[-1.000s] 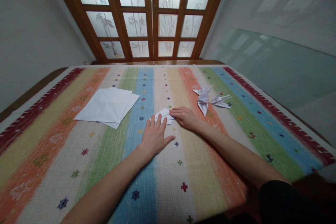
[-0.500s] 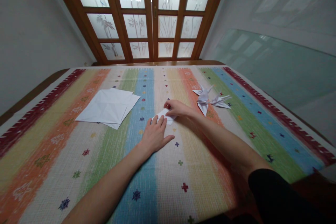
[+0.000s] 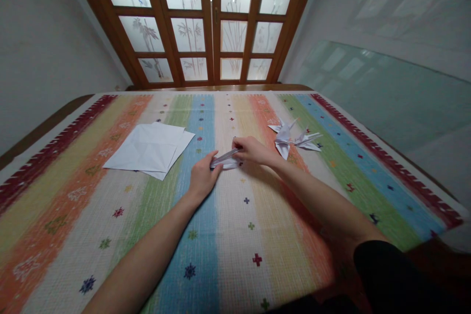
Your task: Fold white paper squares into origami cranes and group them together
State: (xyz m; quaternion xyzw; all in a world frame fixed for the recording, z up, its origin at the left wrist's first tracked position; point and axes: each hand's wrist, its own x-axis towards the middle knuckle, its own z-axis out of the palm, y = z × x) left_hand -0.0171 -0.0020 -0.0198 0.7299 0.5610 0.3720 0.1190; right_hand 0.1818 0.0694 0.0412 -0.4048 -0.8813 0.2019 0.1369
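Note:
A small piece of folded white paper point(image 3: 225, 159) is between my two hands at the middle of the table. My left hand point(image 3: 204, 174) grips its left end, thumb in front and fingers behind. On the other side, my right hand point(image 3: 250, 149) pinches the upper right end with thumb and fingertips. The paper's upper layer is tilted up and seen nearly edge-on; a lower flap shows beneath it. My fingers hide both ends of the paper.
Left of my hands lies a stack of white paper sheets point(image 3: 147, 147). Folded white paper cranes point(image 3: 283, 140) stand to the right. A striped tablecloth point(image 3: 198, 235) covers the table, with wooden glass-paned doors point(image 3: 213, 34) beyond its far edge.
My left hand has gone from lying flat on the folded paper to gripping its left end. The paper's upper layer has been lifted from flat to tilted, with my right hand still pinching it.

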